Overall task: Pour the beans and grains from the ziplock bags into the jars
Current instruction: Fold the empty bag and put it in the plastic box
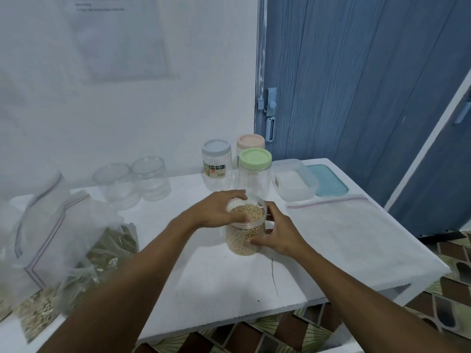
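Head view: jar of beans (pixel 244 234) standing upright at middle of table (pixel 216 289), long axis vertical, mouth pointing up. Person's left hand (pixel 216 212) curling fingers over jar's rim; right hand (pixel 276 234) wrapping fingers and thumb round its side. Just right, empty ziplock bag (pixel 356 230) lying flat; filled bags (pixel 96 245) slumping at left.

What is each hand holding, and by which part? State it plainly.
Both hold the bean-filled jar: the left hand grips its top rim from above, and the right hand grips its side wall.
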The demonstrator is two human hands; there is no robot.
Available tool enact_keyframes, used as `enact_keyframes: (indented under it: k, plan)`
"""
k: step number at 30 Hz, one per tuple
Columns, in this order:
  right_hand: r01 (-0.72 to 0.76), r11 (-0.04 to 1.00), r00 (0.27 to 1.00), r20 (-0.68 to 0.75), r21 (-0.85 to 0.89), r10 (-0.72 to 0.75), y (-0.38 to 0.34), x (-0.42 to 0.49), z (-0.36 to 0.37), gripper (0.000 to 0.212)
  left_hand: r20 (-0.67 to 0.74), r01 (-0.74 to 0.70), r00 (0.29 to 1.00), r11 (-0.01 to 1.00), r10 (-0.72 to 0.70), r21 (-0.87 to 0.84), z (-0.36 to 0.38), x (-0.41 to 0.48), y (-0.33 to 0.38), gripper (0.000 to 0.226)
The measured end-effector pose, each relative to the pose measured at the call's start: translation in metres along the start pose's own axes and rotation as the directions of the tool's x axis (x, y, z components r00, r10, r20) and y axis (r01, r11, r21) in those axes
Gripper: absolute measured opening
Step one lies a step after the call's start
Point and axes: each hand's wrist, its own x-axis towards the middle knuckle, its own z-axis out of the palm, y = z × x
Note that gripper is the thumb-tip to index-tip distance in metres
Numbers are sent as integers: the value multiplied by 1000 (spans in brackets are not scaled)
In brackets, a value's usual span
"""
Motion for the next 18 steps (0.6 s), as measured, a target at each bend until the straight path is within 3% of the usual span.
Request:
enact_keyframes:
  k: [2, 6, 14, 18]
  plan:
    - [9, 1000, 1000, -21, 6, -9, 1, -1, 3, 87, -144, 29, 989, 999, -34, -32, 20, 1, 6, 90]
    - [0, 1000, 999, -35, 29, 1, 3, -1, 5, 87, -348, 15, 937, 998, -35, -61, 43, 6, 3, 91]
    - [6, 1000, 1000, 21, -17, -5, -1, 4, -2, 92, -259, -74, 966, 978, 22, -193, 32, 8, -11, 99]
    - [10, 999, 1000, 15, -32, -10, 1, 2, 2, 88, -245, -89, 966, 996, 87, 4, 33, 8, -5, 87]
